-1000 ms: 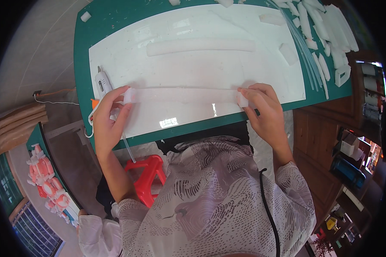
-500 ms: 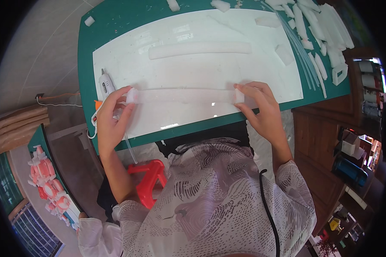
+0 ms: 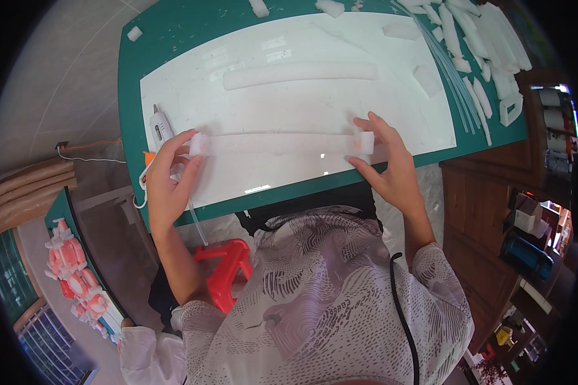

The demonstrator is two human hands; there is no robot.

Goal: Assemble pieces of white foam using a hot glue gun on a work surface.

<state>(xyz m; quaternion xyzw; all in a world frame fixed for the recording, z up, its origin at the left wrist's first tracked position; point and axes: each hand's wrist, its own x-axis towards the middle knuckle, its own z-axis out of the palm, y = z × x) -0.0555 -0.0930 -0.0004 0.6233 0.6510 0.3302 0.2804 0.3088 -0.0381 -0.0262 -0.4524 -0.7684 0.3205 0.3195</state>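
A long, flat, pale foam strip (image 3: 279, 144) lies across the white board in front of me, with a small white foam block at each end. My left hand (image 3: 172, 178) pinches the left block (image 3: 199, 144) between thumb and fingers. At the other end, my right hand (image 3: 392, 168) has its thumb and fingers spread around the right block (image 3: 366, 142), not visibly squeezing it. Farther back rests a thicker white foam bar (image 3: 300, 75). A white glue gun (image 3: 160, 124) lies beyond my left hand, and a clear glue stick (image 3: 197, 221) shows below it.
The white board (image 3: 192, 77) covers most of the green tabletop (image 3: 130, 83). Foam offcuts (image 3: 472, 32) and thin translucent sticks (image 3: 455, 77) pile up at the right. A red stool (image 3: 222, 273) stands below the near edge. Another person's sleeve (image 3: 151, 356) appears at lower left.
My right fingers have loosened from the right block and spread apart, the upper ones lifting away. My left hand stays on its block. The strip has barely moved.
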